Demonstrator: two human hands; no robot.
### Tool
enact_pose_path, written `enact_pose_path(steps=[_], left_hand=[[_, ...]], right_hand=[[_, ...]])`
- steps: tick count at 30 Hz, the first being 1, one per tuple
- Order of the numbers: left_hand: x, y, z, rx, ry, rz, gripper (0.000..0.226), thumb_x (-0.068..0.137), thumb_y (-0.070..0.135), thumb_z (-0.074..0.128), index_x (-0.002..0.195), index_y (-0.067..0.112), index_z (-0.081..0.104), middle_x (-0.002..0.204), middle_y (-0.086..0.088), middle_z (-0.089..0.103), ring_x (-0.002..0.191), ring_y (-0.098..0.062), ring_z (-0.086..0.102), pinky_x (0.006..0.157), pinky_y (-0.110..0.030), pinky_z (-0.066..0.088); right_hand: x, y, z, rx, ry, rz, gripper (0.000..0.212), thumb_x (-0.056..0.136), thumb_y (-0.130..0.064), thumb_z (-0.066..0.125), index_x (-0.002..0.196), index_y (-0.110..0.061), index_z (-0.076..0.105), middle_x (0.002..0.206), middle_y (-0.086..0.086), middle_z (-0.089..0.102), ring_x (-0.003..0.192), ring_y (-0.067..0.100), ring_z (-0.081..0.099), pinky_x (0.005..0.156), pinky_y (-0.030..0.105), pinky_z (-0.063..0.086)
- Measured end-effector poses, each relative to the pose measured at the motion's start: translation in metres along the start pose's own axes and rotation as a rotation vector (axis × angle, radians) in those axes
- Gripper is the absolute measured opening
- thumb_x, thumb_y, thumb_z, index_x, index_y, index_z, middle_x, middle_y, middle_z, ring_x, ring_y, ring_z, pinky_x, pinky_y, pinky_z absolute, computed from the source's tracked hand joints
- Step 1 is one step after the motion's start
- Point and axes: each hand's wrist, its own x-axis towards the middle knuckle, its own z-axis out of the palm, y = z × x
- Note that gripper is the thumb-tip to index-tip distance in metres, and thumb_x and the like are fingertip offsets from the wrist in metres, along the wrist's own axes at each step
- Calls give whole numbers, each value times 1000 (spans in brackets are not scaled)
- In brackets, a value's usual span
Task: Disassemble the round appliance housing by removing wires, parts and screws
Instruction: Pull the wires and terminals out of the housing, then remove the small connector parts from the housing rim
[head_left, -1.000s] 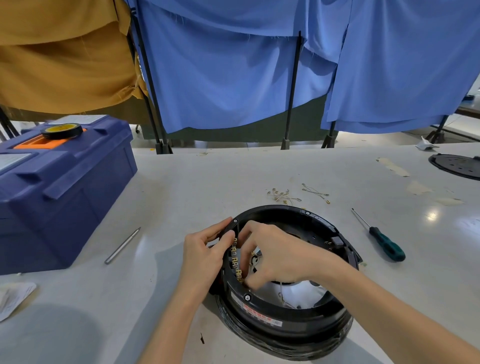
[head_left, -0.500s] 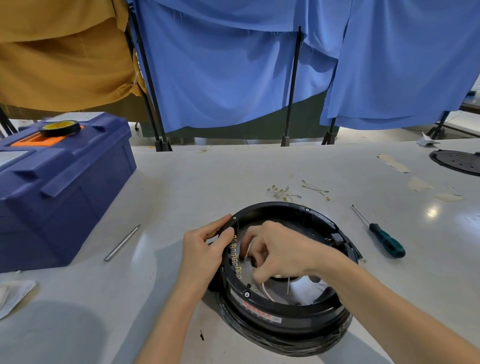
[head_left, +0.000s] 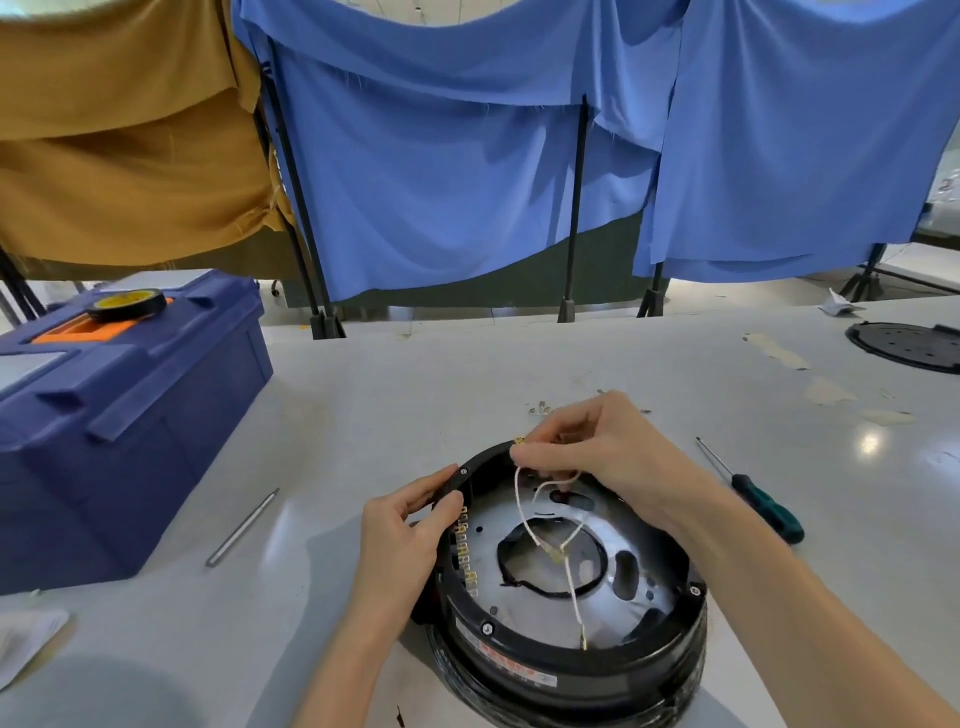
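Observation:
The round black appliance housing (head_left: 566, 660) lies on the white table, its open side up and a silver metal plate inside. My left hand (head_left: 402, 535) grips the housing's left rim beside a row of brass terminals (head_left: 466, 551). Above the far rim, my right hand (head_left: 597, 457) pinches a bundle of white wires (head_left: 524, 512) with brass ends. The wires hang down in loops into the housing's middle.
A green-handled screwdriver (head_left: 766, 506) lies right of the housing. Loose wire bits (head_left: 540, 409) sit behind it. A metal rod (head_left: 241, 527) lies to the left, near a blue toolbox (head_left: 119, 415) with a tape roll on top. A black perforated disc (head_left: 909, 345) is far right.
My right hand has risen out of the housing toward the far rim, drawing the white wires up with it. The left hand stays on the left rim.

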Motion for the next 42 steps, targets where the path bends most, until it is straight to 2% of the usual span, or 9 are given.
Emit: enact_pose_path(steps=[5, 10, 14, 20, 29, 31, 33, 35, 42], left_hand=[[5, 8, -2, 58, -23, -9, 27, 79, 7, 73, 99, 25, 76, 97, 6, 75, 97, -10, 69, 94, -40, 53], [17, 18, 7, 211, -45, 43, 30, 78, 23, 76, 107, 30, 72, 100, 17, 71, 93, 11, 63, 78, -7, 45], [21, 14, 13, 205, -71, 19, 33, 80, 8, 71, 107, 28, 73, 103, 14, 72, 101, 1, 64, 94, -24, 49], [27, 3, 11, 186, -86, 26, 38, 80, 4, 69, 101, 35, 75, 97, 23, 72, 94, 12, 63, 74, -3, 47], [25, 3, 10, 165, -85, 19, 39, 80, 5, 67, 102, 36, 74, 100, 25, 71, 100, 9, 63, 86, -15, 48], [25, 2, 10, 161, -87, 21, 38, 79, 5, 67, 101, 36, 75, 100, 25, 71, 98, 10, 63, 79, -8, 48], [25, 3, 10, 153, -87, 19, 38, 79, 5, 68, 101, 36, 75, 99, 24, 71, 97, 11, 63, 75, -4, 46], [25, 3, 10, 149, -87, 14, 39, 79, 5, 68, 100, 36, 75, 99, 23, 72, 96, 10, 64, 74, -4, 47], [22, 9, 11, 182, -77, -4, 40, 78, 5, 68, 101, 36, 74, 98, 23, 72, 100, 6, 64, 89, -19, 49]], right_hand=[[12, -2, -20, 243, 203, -12, 25, 76, -22, 75, 84, 2, 75, 79, 18, 71, 62, 16, 59, 55, 21, 48], [40, 11, -52, 465, 447, 46, 15, 92, 3, 56, 91, 3, 70, 89, 19, 70, 77, 25, 67, 65, 26, 56], [67, 33, -67, 500, 596, 210, 15, 90, 16, 50, 94, 10, 63, 97, 26, 64, 85, 38, 68, 71, 35, 58], [108, 66, -58, 383, 607, 358, 17, 88, 22, 49, 102, 17, 58, 93, 32, 60, 75, 40, 64, 73, 39, 57], [132, 88, -58, -184, 356, 409, 31, 96, -2, 48, 122, 12, 58, 113, 22, 63, 85, 22, 56, 61, 21, 40], [133, 90, -58, -256, 345, 394, 32, 98, -2, 44, 123, 15, 54, 132, 26, 56, 108, 32, 59, 82, 23, 44], [131, 91, -58, -387, 305, 379, 37, 98, -1, 37, 131, 2, 55, 140, 17, 52, 132, 33, 43, 106, 33, 38], [127, 88, -61, -530, 292, 333, 43, 98, 0, 33, 133, -9, 56, 139, 13, 53, 136, 32, 38, 111, 38, 34], [93, 65, -77, -373, 403, 219, 29, 99, -6, 41, 115, -6, 65, 82, 8, 73, 75, 20, 62, 61, 24, 44]])
